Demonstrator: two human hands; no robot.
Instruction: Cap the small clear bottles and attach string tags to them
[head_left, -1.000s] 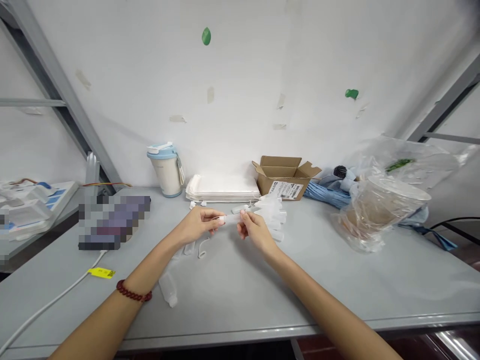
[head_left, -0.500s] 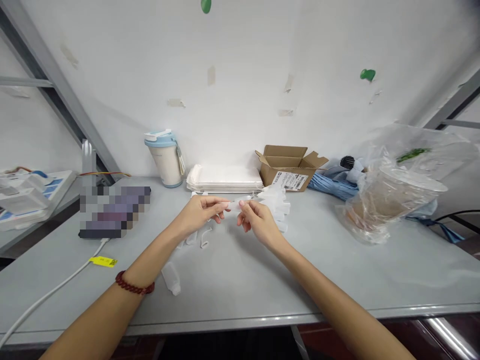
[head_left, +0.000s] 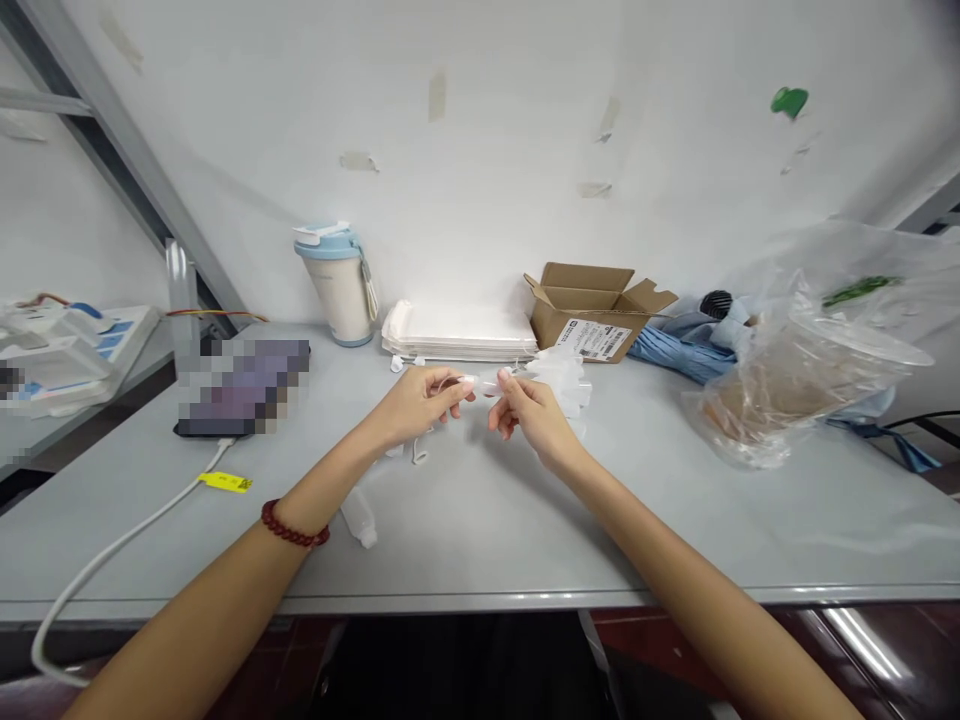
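A white wall [head_left: 487, 230] rose at the far side, marked with scraps of tape [head_left: 437, 97]. Against it stood a smooth gray table [head_left: 480, 540], which looked hard and slick enough for small plastic pieces to slide. At the far right sat a bagged spool [head_left: 802, 370]. Left of it came an open cardboard box [head_left: 559, 330], then a white stack [head_left: 465, 335] and a lidded cup [head_left: 337, 295].

A pile of clear plastic pieces [head_left: 574, 375] lay just beyond the right hand [head_left: 529, 410]. That hand and the left hand [head_left: 431, 405] were raised over the middle of the table, and between their fingertips was 1 small clear tube [head_left: 489, 384]. The left thumb and fingers pinched its white end; the right thumb and fingers gripped the opposite end, which they partly hid.

The tube looked very light, thin-walled and probably slippery, likely to dent under a hard squeeze. The white end seemed the firmer place to hold, with only a light pinch on the body. A thin pale cord [head_left: 448, 380] curved by the left fingertips; whether it joined the tube was unclear.
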